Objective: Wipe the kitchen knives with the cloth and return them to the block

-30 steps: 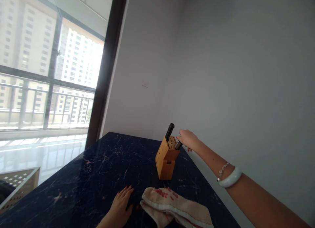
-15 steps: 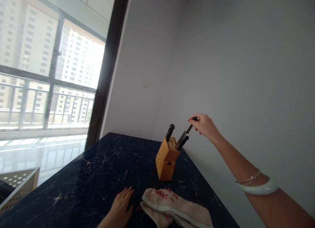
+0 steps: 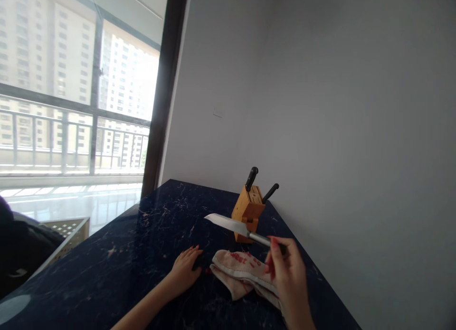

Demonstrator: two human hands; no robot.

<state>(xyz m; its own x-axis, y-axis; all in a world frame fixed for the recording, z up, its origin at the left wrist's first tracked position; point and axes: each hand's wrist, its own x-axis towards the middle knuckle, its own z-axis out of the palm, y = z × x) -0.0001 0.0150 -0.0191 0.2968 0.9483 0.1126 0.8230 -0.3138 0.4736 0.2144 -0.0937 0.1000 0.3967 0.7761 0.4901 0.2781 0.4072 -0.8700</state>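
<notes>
A kitchen knife [image 3: 230,224] with a wide pale blade and a silver and black handle is gripped by the handle in my right hand [image 3: 288,268]. Its blade points left, in front of the wooden knife block [image 3: 248,207]. Two black-handled knives [image 3: 251,178] stand in the block's slots. My left hand [image 3: 185,268] lies flat on the dark table, fingers stretched out and holding nothing. Between my hands is a folded beige towel [image 3: 237,273] with red lettering, partly covered by my right hand.
The dark blue marbled table [image 3: 171,211] runs along a grey wall [image 3: 338,107] on the right. At the left, a dark bag-like object [image 3: 24,249] sits by a chair with a perforated back [image 3: 73,230]. Beyond is a large window [image 3: 71,92].
My right hand has pulled the knife out of the block and brought it down and nearer, over the towel. My left hand remains flat on the table. The view has shifted slightly.
</notes>
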